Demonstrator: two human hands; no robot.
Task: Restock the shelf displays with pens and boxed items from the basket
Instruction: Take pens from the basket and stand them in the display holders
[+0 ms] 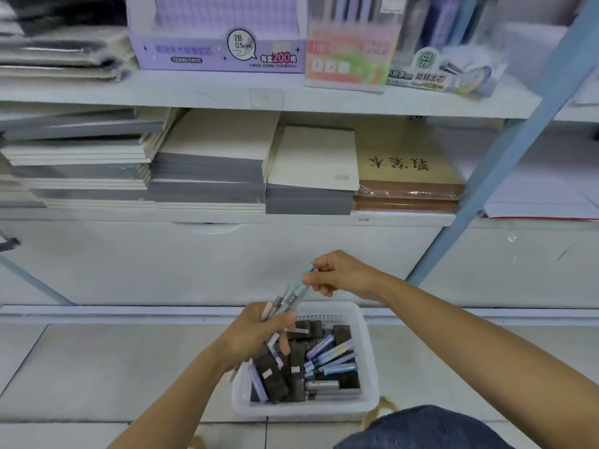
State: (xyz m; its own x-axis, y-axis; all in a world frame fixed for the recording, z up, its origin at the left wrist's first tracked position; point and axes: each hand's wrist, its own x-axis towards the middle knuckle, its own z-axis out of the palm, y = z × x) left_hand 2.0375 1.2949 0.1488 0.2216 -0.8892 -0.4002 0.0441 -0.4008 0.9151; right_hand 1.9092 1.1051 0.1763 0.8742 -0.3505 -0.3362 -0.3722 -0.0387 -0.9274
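Here our left hand (256, 332) grips a bunch of pens (278, 305) over the near white basket (304, 408); our right hand (340, 273) pinches one blue pen (299, 289). The far purple box (194, 53) reads "2B 0.5mm".

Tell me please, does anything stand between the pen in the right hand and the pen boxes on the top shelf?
Nothing visible does. The right hand pinches the blue pen in open air above the basket; the pen boxes stand at the shelf's front edge, uncovered. The left hand holds other pens lower down.
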